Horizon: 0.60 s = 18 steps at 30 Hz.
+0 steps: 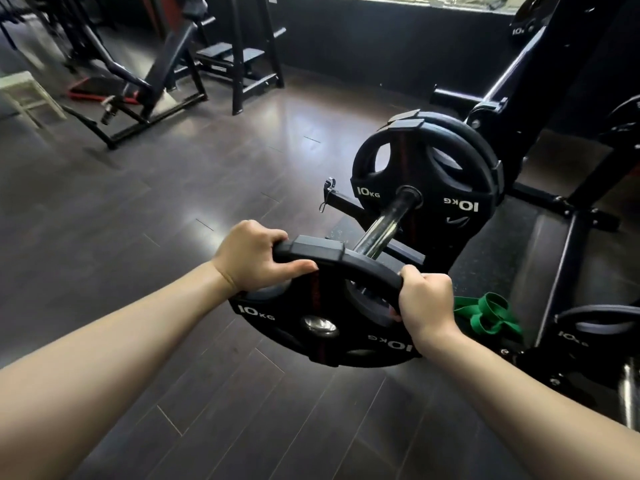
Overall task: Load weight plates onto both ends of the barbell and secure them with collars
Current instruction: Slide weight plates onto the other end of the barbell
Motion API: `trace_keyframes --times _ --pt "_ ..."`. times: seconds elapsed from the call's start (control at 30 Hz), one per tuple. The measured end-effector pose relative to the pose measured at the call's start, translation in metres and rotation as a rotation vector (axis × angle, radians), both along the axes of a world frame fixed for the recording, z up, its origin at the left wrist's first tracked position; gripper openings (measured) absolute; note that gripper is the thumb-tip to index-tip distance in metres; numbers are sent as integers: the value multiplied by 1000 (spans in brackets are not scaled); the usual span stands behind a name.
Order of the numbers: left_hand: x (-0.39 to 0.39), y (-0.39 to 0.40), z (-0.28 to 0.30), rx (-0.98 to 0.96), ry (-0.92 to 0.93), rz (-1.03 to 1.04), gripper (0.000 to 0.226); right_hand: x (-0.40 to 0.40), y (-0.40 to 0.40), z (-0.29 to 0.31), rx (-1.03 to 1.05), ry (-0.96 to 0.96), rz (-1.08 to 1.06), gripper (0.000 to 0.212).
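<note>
I hold a black 10 kg weight plate (322,327) in front of me, its face towards me and its metal centre hole visible. My left hand (252,258) grips its upper left rim. My right hand (420,299) grips its right rim through a cut-out. The plate's top edge hides the near tip of the chrome barbell sleeve (388,223), which points towards me. Farther along the sleeve sit 10 kg plates (426,178), pushed up to the rack. I see no collar on the sleeve.
The black rack frame (540,109) stands at the right with more plates stored low down (588,327). A green band (485,313) lies by its base. Gym machines (166,74) and a white stool (27,95) stand at the far left on dark wood flooring.
</note>
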State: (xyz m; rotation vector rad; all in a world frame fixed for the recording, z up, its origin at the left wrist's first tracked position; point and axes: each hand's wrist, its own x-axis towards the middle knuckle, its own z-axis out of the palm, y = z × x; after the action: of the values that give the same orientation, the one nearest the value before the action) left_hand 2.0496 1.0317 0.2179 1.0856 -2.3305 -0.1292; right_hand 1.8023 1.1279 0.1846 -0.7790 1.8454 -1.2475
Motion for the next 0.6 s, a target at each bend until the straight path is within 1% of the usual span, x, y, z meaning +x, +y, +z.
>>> trace_keyframes --times 0.07,0.17,0.23,0.3,0.33,0.47,0.53,0.6 --pt "1 -2 -8 9 24 -38 83 0 -2 -5 -9 29 -8 51" --pt "4 -11 -14 -8 28 -69 85 5 -6 -5 -31 83 -18 50" --pt "7 -16 -15 -39 52 -85 84 8 -4 -3 -60 60 -18 47" --pt "8 -20 -19 -75 60 -119 85 11 1 -7 -97 20 -39 50" --pt "9 -22 -20 -69 64 -158 85 14 6 -10 -107 11 -52 52" --pt "14 -26 -19 -62 96 -359 77 22 24 -18 -202 9 -37 40" --pt "15 -28 -18 -52 106 -426 76 26 28 -18 -234 -6 -36 41" --pt "13 -35 -20 -59 111 -449 79 27 29 -18 -232 1 -58 44"
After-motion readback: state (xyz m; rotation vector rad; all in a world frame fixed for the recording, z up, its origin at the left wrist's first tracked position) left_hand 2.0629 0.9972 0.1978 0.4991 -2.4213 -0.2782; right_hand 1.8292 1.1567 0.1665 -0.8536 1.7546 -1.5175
